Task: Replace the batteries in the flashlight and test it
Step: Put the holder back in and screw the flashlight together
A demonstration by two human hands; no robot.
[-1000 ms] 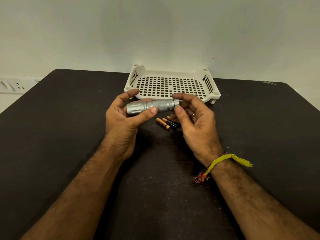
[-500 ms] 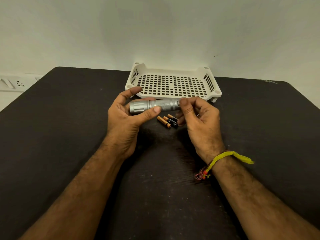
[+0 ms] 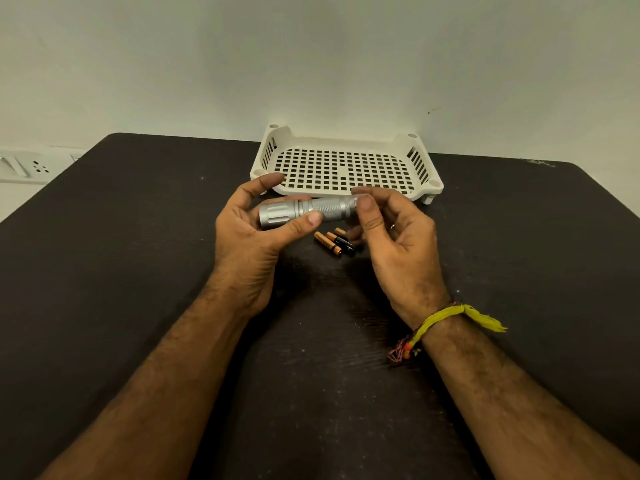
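1. Flashlight [image 3: 308,213], silver, held level in the air just in front of the white tray [image 3: 398,147], head end to the left, tail end to the right.
2. Left hand [image 3: 256,237] grips the head end: thumb across the near side, fingers curled behind. Likely the anchor hand, keeping the body from turning.
3. Right hand [image 3: 394,237] pinches the tail end between thumb and fingertips. Grip suits twisting the tail cap off; I judge that as the step in hand. Cap looks on, though it is slightly blurred.
4. Batteries [image 3: 334,242], at least 3 orange-and-black cells, lie on the dark table [image 3: 138,271] in front of the tray, directly under the flashlight's tail end and partly hidden by the right fingers. Can't tell if they are new or used.
5. Holding the flashlight above the table leaves room for the wrist to rotate, and the cells stay within easy reach.
6. Room: tray sits at the table's far edge against the wall, nothing seen in it. Open tabletop to the left, right and front of the tray. Wall socket [image 3: 38,166] well left of the tray, off the table.
7. Risk, as a guess: a loosened cap or spring could drop among the cells and roll.
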